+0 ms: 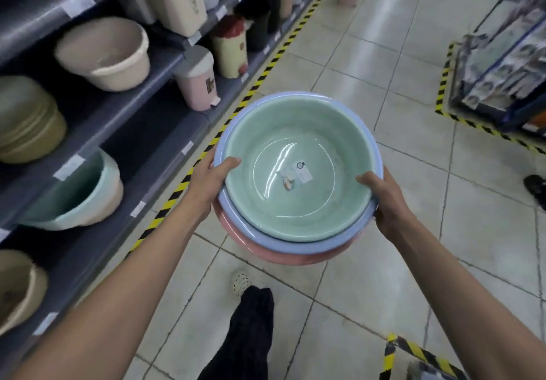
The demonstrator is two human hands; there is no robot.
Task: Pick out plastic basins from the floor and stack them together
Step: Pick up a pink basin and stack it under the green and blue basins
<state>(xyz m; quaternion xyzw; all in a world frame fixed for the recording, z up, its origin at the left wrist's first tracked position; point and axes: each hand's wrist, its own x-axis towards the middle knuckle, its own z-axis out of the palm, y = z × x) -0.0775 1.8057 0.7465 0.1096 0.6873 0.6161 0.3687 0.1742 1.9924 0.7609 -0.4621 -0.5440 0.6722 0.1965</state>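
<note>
Three plastic basins are nested in one stack, held in the air above the tiled floor. The green basin (295, 149) sits on top, with a small label on its bottom. Beneath it is the blue basin (295, 246), and the pink basin (283, 260) is lowest, showing only at the near edge. My left hand (211, 177) grips the stack's left rim, thumb over the green basin's edge. My right hand (384, 199) grips the right rim the same way.
Grey store shelves (124, 119) run along the left, holding beige and green tubs and pedal bins. Yellow-black tape (266, 72) marks the floor beside them. A display rack (502, 63) stands at the right. My leg and shoe (242, 285) are below the stack; another person's shoe (534, 186) is at far right.
</note>
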